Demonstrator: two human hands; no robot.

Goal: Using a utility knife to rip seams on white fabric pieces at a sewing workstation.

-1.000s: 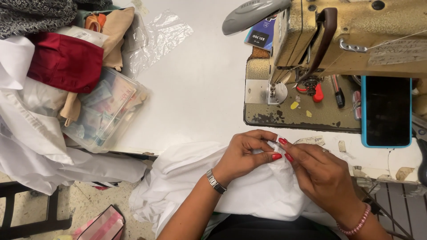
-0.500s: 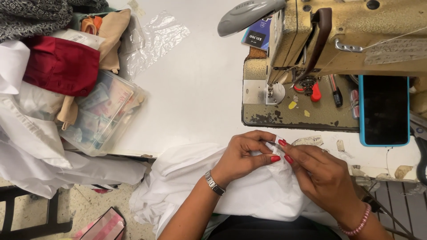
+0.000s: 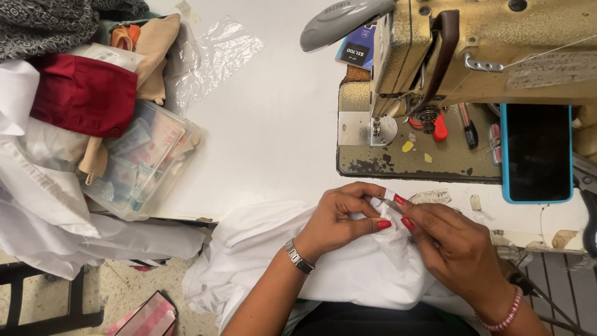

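Note:
A white garment (image 3: 267,249) lies bunched in my lap at the table's front edge. My left hand (image 3: 339,214), with a silver wristwatch, pinches a small fold of the cloth between thumb and fingers. My right hand (image 3: 454,249), with a pink bead bracelet, meets it fingertip to fingertip and holds a thin dark tool against the same fold; what kind of tool I cannot tell. Both hands sit just in front of the old beige sewing machine (image 3: 485,50).
A phone in a blue case (image 3: 536,152) rests on the machine bed (image 3: 404,162) beside small red tools. At the left a clear plastic box (image 3: 146,162) sits under red cloth (image 3: 84,93) and white fabric. A crumpled plastic sheet (image 3: 214,53) lies on the white table (image 3: 273,124).
My hands stay on the fold; my right fingers have shifted slightly along it. The view has drifted a little.

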